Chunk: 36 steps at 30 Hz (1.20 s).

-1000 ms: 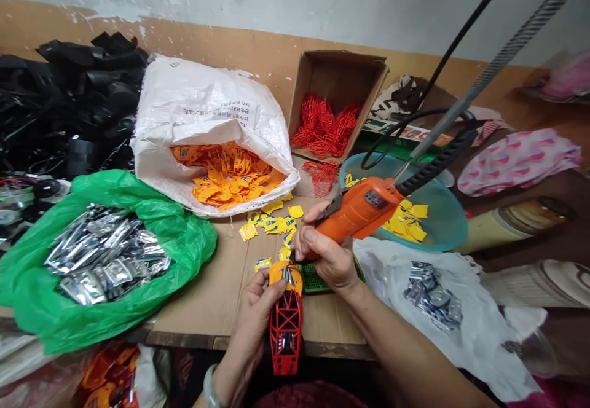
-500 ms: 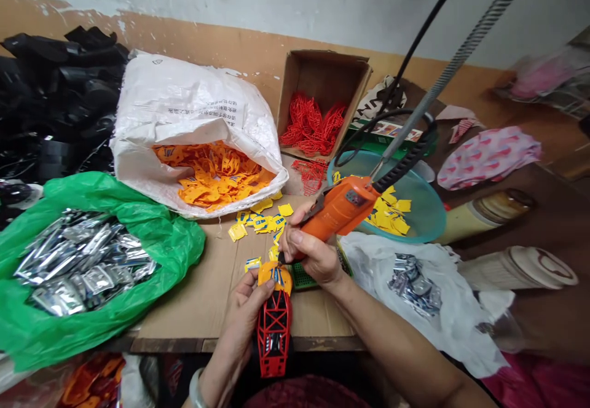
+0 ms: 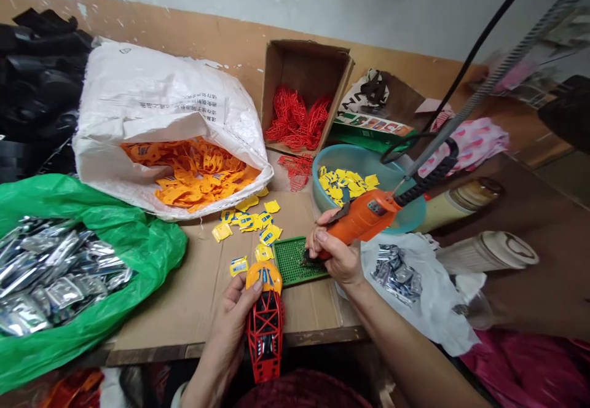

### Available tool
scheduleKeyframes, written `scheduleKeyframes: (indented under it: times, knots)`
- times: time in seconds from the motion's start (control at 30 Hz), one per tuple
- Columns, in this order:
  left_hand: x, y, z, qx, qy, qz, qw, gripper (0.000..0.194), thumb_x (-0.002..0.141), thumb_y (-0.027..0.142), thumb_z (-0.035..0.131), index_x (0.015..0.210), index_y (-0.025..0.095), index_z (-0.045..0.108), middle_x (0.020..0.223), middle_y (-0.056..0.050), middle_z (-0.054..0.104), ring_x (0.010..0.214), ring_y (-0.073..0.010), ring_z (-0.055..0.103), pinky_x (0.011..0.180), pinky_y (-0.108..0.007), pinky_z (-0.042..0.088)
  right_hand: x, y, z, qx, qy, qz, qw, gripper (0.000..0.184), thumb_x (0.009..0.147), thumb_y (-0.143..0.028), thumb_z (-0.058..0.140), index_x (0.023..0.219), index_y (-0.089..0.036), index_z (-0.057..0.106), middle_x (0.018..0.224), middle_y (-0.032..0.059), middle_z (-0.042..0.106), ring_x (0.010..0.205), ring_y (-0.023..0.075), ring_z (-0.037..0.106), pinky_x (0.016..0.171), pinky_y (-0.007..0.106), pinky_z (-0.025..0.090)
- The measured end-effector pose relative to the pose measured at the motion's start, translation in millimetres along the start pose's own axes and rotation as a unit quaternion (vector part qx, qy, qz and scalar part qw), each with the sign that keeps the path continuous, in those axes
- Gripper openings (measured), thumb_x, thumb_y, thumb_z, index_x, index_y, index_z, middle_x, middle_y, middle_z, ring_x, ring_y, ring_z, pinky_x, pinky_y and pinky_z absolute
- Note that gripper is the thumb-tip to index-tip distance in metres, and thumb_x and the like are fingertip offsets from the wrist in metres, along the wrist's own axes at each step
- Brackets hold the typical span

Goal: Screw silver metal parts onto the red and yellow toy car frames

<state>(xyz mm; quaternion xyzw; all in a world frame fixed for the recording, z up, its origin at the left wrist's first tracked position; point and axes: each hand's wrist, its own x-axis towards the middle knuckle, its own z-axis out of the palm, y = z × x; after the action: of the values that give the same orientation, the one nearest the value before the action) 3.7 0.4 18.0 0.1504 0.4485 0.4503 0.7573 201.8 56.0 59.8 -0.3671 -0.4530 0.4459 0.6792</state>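
Note:
My left hand (image 3: 237, 309) grips a toy car (image 3: 265, 325) with a red lattice frame and an orange hood piece (image 3: 264, 276), thumb pressed on the hood. The car sits upright at the table's front edge. Wrapped in my right hand (image 3: 334, 248) is an orange electric screwdriver (image 3: 362, 216), slanting down to the left. Its tip points at a green perforated tray (image 3: 297, 259) that holds small dark screws, partly hidden by my fingers. Several yellow printed pieces (image 3: 249, 220) lie loose on the cardboard (image 3: 193, 291) beyond the car.
A white sack (image 3: 161, 88) of orange parts stands behind, with a green bag (image 3: 161, 245) of silvery pieces to the left. A carton (image 3: 306, 58) holds red frames. Right are a teal basin (image 3: 417, 211), a white bag (image 3: 442, 309) and flasks (image 3: 488, 253). A cable (image 3: 488, 33) hangs overhead.
The screwdriver has left the orange hood and moved right, over the green tray. The car stays in my left hand. The whole view has shifted slightly.

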Motion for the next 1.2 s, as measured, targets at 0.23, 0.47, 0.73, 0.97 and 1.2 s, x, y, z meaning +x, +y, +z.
scheduleKeyframes:
  times: [0.23,0.47,0.73,0.97,1.2]
  knots:
    - [-3.5,0.6,2.4,0.013,0.011,-0.001,1.000,0.056,0.066,0.039,0.092,0.109,0.016,0.064,0.081,-0.006,0.080,0.057,-0.0191,0.073,0.055,-0.027,0.058,-0.1,8.0,-2.0,0.007,-0.011,0.015,1.000,0.024,0.085,-0.031,0.074,0.100,-0.023,0.057,0.057,-0.0097,0.057,0.045,0.0111,0.057,0.054,0.028,0.051]
    - [-6.6,1.6,8.8,-0.007,0.023,0.005,1.000,0.053,0.065,0.035,0.092,0.106,0.017,0.065,0.078,-0.003,0.079,0.055,-0.0159,0.070,0.055,-0.025,0.058,-2.2,12.8,-3.5,0.005,-0.009,0.009,1.000,0.024,0.085,-0.030,0.074,0.101,-0.023,0.056,0.057,-0.0102,0.059,0.044,0.0105,0.057,0.054,0.027,0.051]
    - [-2.7,-4.1,5.4,-0.041,0.007,0.017,0.999,0.050,0.064,0.031,0.093,0.103,0.017,0.065,0.083,-0.003,0.078,0.059,-0.0144,0.069,0.059,-0.025,0.057,10.2,-16.0,17.7,0.044,0.001,-0.002,0.999,0.025,0.079,-0.032,0.075,0.095,-0.023,0.058,0.052,-0.0096,0.056,0.040,0.0123,0.053,0.049,0.029,0.047]
    - [-1.9,-4.2,6.9,-0.048,-0.013,0.027,0.998,0.047,0.064,0.029,0.093,0.101,0.016,0.067,0.083,-0.005,0.079,0.061,-0.0133,0.068,0.061,-0.024,0.056,17.7,-36.0,68.2,0.130,-0.025,0.015,0.991,0.024,0.075,-0.033,0.072,0.091,-0.023,0.057,0.048,-0.0097,0.053,0.037,0.0128,0.049,0.047,0.030,0.044]
    - [-0.3,-6.7,4.1,-0.056,-0.025,0.039,0.997,0.042,0.067,0.028,0.093,0.100,0.016,0.070,0.084,-0.004,0.078,0.065,-0.0121,0.068,0.067,-0.024,0.055,11.6,-14.8,82.6,0.140,-0.059,0.040,0.988,0.022,0.077,-0.031,0.073,0.091,-0.023,0.057,0.049,-0.0090,0.055,0.038,0.0134,0.051,0.049,0.029,0.045]
